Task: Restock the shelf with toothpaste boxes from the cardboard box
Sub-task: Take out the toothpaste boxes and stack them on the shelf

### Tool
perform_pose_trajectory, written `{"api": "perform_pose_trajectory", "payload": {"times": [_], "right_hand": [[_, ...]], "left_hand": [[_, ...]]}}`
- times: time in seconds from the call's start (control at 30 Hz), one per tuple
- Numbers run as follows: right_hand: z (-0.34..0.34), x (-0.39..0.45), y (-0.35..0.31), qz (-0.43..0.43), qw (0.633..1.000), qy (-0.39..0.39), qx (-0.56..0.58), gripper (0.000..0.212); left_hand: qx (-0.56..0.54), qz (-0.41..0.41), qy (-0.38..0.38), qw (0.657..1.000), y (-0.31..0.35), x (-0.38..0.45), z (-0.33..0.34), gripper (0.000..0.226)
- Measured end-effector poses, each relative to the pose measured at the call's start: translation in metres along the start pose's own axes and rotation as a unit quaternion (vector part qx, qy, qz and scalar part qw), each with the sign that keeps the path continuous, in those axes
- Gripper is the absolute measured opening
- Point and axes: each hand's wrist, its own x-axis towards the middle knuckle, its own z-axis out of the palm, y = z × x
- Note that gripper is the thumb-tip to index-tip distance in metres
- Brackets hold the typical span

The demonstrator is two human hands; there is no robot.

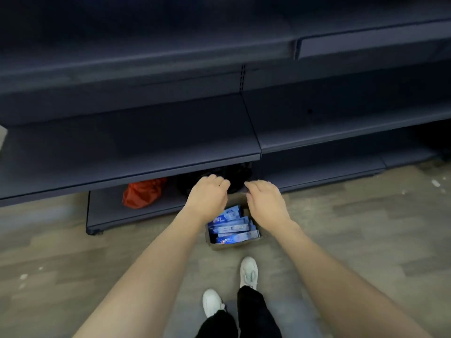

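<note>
Blue toothpaste boxes [231,228] stacked flat in brown cardboard box [229,245], both hands above, loosely curled, empty

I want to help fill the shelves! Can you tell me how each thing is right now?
cardboard box: on the floor, open, holding toothpaste boxes
toothpaste boxes: lying flat in the box, none taken out
left hand: over the box, fingers curled, holding nothing
right hand: over the box, fingers curled, holding nothing
shelf: bare
red bag: crumpled on the bottom shelf
black bag: beside it, partly hidden

dim, soft, wide-angle bowing at edges
</note>
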Motion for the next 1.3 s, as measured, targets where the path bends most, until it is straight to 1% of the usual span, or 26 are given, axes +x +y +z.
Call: {"api": "perform_pose_trajectory", "payload": {"times": [0.03,0.07,0.13,0.2,0.23,0.33,0.4,0.5,0.63,0.73,0.83,1.0,1.17,1.3], "right_hand": [[0.018,0.001,0.008,0.000,1.000,-0.015,0.003,0.030],[0.037,0.002,0.017,0.007,0.999,-0.045,0.011,0.031],[0.078,0.005,0.034,0.010,0.992,-0.127,0.005,0.037],[0.129,0.009,0.056,0.001,0.977,-0.212,-0.006,0.041],[0.152,0.013,0.065,0.006,0.970,-0.242,-0.003,0.041],[0.227,0.020,0.092,0.031,0.957,-0.288,-0.009,0.040],[0.272,0.022,0.106,0.032,0.945,-0.326,-0.024,0.042],[0.329,0.027,0.117,0.004,0.926,-0.377,-0.032,0.048],[0.389,0.033,0.120,-0.046,0.890,-0.452,-0.029,0.052],[0.416,0.035,0.119,-0.068,0.878,-0.473,-0.023,0.051],[0.433,0.036,0.115,-0.077,0.870,-0.486,-0.016,0.051],[0.441,0.039,0.113,-0.070,0.872,-0.485,-0.014,0.048],[0.440,0.033,0.112,-0.047,0.877,-0.477,-0.023,0.042],[0.442,0.027,0.106,-0.028,0.876,-0.480,-0.043,0.044]], "left_hand": [[0.008,-0.017,-0.042,0.999,-0.002,0.001,0.020,0.019],[0.027,-0.029,-0.071,0.997,-0.006,0.003,0.046,0.023],[0.025,-0.057,-0.106,0.992,-0.015,0.007,0.102,0.029],[0.013,-0.078,-0.145,0.986,-0.021,0.016,0.154,0.028],[0.005,-0.078,-0.167,0.983,-0.024,0.022,0.180,0.027],[-0.009,-0.077,-0.203,0.976,-0.033,0.046,0.257,0.027],[-0.009,-0.072,-0.233,0.970,-0.038,0.059,0.305,0.028],[-0.009,-0.076,-0.298,0.951,-0.044,0.067,0.364,0.037],[-0.037,-0.091,-0.360,0.928,-0.049,0.073,0.428,0.040],[-0.039,-0.094,-0.385,0.917,-0.051,0.081,0.461,0.045],[-0.051,-0.101,-0.404,0.908,-0.056,0.089,0.483,0.042],[-0.054,-0.101,-0.387,0.915,-0.053,0.092,0.502,0.037],[-0.051,-0.101,-0.353,0.929,-0.047,0.092,0.511,0.044],[-0.024,-0.093,-0.328,0.940,-0.040,0.090,0.516,0.044]]}}
